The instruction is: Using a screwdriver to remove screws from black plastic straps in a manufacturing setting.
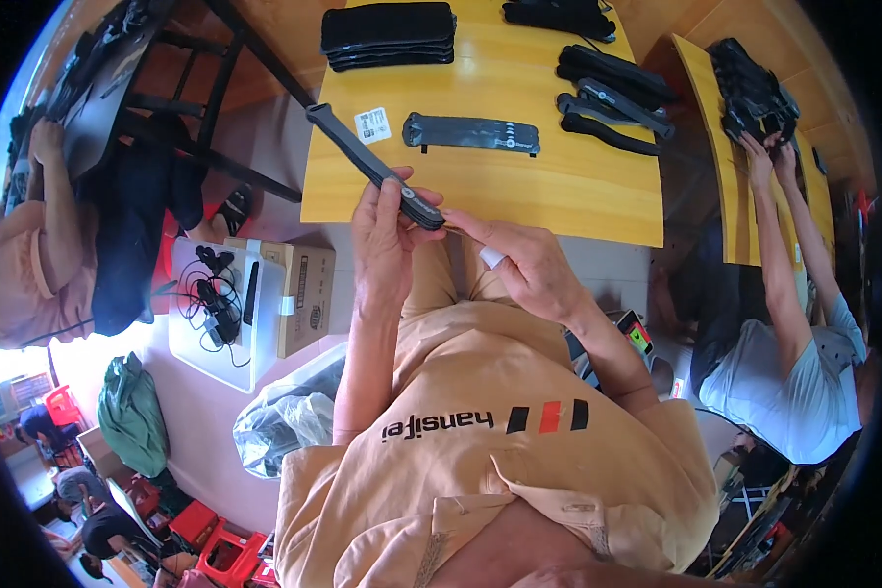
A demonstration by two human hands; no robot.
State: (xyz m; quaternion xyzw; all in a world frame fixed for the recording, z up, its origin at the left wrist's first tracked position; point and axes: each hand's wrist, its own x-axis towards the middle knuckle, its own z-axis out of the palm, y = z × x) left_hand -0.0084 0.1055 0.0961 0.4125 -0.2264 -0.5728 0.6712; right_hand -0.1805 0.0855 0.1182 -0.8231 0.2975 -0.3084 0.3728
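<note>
A long dark grey strap (348,144) with black edges and a rounded far end slants over the table's near edge. My left hand (380,230) is closed round its lower part, thumb on top. At the strap's near end, the thumb and forefinger of my right hand (534,267) are pinched together; exactly what lies between the fingertips is hidden. A white wrap (492,257) circles one right finger. Beyond my hands, a similar flat grey strap (472,133) lies lengthwise on the yellow table (559,201), beside a white printed label (371,124).
A stack of black flat pieces (389,35) sits at the table's far left, with more dark straps (612,98) on its right. Left of me are a carton (307,299) and a white bin (250,338) with black cables. Co-workers sit on both sides.
</note>
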